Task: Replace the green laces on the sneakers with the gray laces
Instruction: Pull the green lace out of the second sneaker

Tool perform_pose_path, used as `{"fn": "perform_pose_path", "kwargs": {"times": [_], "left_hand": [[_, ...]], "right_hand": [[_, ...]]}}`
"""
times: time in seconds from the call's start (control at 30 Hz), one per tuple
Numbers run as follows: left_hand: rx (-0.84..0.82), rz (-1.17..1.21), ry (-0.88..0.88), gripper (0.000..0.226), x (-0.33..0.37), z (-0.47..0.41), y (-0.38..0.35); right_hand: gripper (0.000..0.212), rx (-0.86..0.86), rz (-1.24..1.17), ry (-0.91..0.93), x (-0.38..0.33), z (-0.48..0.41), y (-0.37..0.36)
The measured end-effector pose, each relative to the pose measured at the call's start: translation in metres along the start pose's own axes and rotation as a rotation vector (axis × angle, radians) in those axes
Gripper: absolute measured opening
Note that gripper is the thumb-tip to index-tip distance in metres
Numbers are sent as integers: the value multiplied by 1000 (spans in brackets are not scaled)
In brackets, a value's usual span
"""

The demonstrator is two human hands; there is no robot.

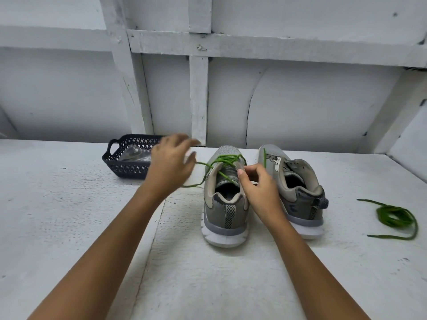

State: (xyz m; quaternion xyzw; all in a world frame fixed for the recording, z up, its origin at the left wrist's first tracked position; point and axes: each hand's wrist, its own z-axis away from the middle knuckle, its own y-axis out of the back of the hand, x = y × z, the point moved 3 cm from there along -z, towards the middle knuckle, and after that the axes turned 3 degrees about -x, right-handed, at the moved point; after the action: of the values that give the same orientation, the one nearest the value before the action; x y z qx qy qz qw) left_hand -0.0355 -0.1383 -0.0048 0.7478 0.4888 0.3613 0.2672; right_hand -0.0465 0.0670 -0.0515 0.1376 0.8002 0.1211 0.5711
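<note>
your left arm reaches forward and out to the left of the left shoe. the left hand is raised in the air between the basket and the shoe's toe. it is blurred, and the fingers look loosely spread. the lace runs from the shoe to the underside of that hand, then sags in a loop to the table. you cannot tell whether the fingers pinch it.

your right arm comes in straight from below. the right hand sits at the left shoe's right collar edge with its fingers curled, thumb tip and forefinger pinching the top of that edge. a short green strand stands up behind its knuckles.

the lace crosses the shoe's front eyelets, with one strand trailing back over the tongue. the right shoe stands just beside, heel toward you. the loose lace lies coiled on the table, well right of it. the basket holds a clear packet; its contents are unclear.
</note>
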Motion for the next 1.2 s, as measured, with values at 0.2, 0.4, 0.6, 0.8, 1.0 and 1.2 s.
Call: {"fn": "perform_pose_path", "kwargs": {"times": [0.2,0.4,0.6,0.8,1.0,1.2], "left_hand": [[-234,127,-88,17,18,2,-21],[-138,-77,44,21,11,-14,-11],[-128,-283,184,21,1,-22,2],[-375,-169,-10,44,23,-23,-13],[-486,31,24,26,28,-20,-26],[-253,287,46,15,38,2,-15]], "right_hand": [[8,-23,22,3,-3,-1,1],[12,-116,154,-9,-16,-9,10],[16,-240,295,-55,-30,-34,17],[36,-403,680,76,-45,-60,9],[25,-391,748,70,-54,-59,13],[19,-436,649,122,-67,-29,27]]}}
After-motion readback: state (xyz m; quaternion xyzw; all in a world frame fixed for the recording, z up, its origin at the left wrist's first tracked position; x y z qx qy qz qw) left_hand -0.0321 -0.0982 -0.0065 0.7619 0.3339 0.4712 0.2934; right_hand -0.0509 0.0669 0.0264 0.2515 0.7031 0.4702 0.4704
